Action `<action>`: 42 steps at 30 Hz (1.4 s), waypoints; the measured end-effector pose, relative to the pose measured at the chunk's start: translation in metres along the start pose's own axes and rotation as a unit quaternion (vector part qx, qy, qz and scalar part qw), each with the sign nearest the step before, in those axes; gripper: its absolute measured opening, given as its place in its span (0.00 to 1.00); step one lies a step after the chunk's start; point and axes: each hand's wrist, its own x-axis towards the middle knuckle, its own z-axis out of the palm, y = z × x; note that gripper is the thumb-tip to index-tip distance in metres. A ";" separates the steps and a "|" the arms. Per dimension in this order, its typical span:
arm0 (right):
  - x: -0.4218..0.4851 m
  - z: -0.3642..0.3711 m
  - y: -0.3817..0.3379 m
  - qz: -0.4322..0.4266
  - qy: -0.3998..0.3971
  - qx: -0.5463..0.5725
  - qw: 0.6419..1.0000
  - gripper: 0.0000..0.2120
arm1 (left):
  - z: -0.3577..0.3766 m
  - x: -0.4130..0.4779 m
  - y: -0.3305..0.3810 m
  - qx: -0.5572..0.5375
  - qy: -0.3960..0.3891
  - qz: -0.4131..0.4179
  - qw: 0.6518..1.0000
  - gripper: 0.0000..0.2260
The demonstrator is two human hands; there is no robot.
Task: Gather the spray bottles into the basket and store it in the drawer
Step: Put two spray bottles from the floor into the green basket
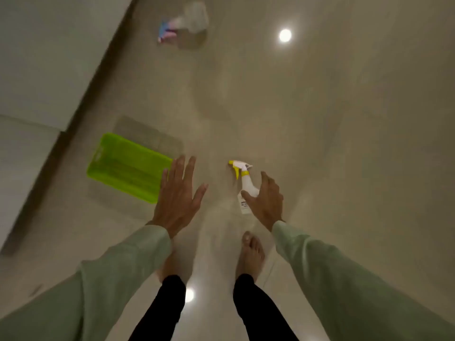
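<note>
A white spray bottle (245,183) with a yellow trigger lies on the glossy floor just ahead of my feet. My right hand (267,200) hovers over its body with fingers spread, holding nothing. A lime-green plastic basket (123,166) sits on the floor to the left. Beside its right edge my left hand (178,190) is held flat and open, overlapping the corner of the basket. A second, clear spray bottle (186,23) with a pink and blue head lies far ahead, blurred.
White cabinet fronts (37,70) run along the left with a dark gap at their base. My bare feet (250,252) stand on the beige tiles right behind the white bottle. Ceiling lamps reflect in the floor.
</note>
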 end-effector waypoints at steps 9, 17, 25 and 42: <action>0.114 0.098 0.035 0.125 -0.075 0.117 0.982 0.22 | 0.103 0.056 -0.071 -0.021 -0.010 0.013 1.000 0.31; 0.062 0.095 -0.033 0.088 -0.065 0.311 0.944 0.14 | 0.054 0.029 -0.101 -0.052 0.008 -0.029 0.998 0.31; 0.001 0.098 -0.185 -0.093 -0.040 0.437 0.894 0.15 | -0.036 0.015 -0.161 -0.045 0.087 -0.085 0.992 0.32; 0.030 0.234 -0.221 -0.175 0.114 0.254 0.944 0.21 | -0.014 0.029 -0.246 -0.069 0.109 -0.089 0.988 0.29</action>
